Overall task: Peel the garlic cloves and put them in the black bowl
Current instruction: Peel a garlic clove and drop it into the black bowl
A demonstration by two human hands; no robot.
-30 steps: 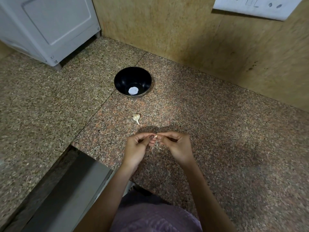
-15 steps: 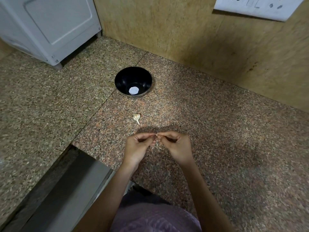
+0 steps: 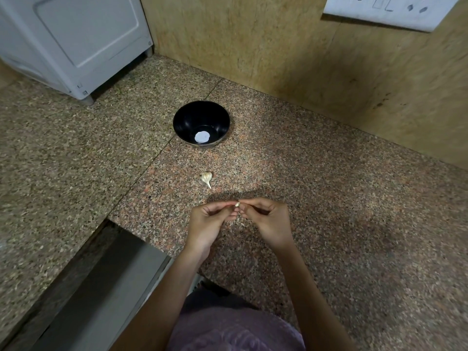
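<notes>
Head-camera view: a small pale garlic clove (image 3: 237,204) sits pinched between the fingertips of both hands, held just above the speckled granite counter (image 3: 329,198). The left hand (image 3: 207,224) grips it with thumb and forefinger, its other fingers curled under; the right hand (image 3: 268,221) meets it from the other side, thumb and forefinger closed on the same clove, so the two hands touch at the tips. A few pale flecks that look like skin lie on the counter right under the hands, too small to tell for sure. Just beyond the hands rests a garlic bulb piece (image 3: 207,178) with its stalk pointing toward the person. Farther back stands the black bowl (image 3: 187,122), upright, with a round white patch (image 3: 202,137) at its bottom; whether that is a reflection or an object cannot be told. A white appliance (image 3: 76,41) stands at the far left, and a white socket plate (image 3: 390,11) is on the wall at the upper right.
</notes>
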